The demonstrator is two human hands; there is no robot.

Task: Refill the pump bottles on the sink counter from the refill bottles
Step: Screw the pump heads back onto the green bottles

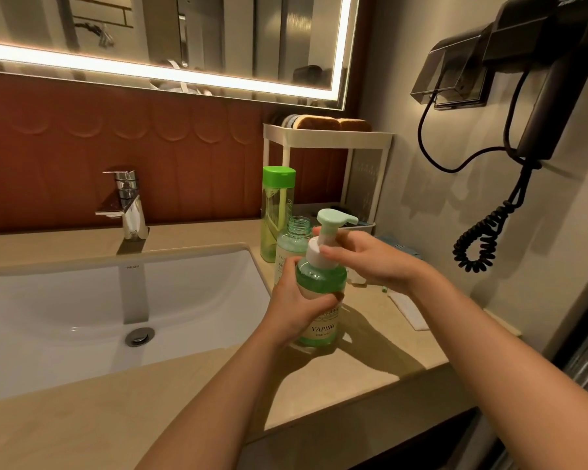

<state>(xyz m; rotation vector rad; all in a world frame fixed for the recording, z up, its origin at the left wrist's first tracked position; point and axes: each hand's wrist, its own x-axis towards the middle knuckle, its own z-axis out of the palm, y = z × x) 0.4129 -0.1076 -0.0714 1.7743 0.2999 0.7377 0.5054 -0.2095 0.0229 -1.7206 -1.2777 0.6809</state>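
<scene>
On the beige sink counter (pixel 381 351), centre right of frame, gripping the upright pump bottle (pixel 321 278) with curled left hand (pixel 296 305), pinching its collar with right hand (pixel 364 256); may tip the uncapped refill bottle (pixel 294 242) just behind by twisting roughly

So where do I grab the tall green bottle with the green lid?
Probably best to wrap your hand round the middle of the tall green bottle, coming from the sink side. It stands upright with straight, slim sides, and that side looks free. The open small bottle and the pump bottle crowd its other side.
</scene>
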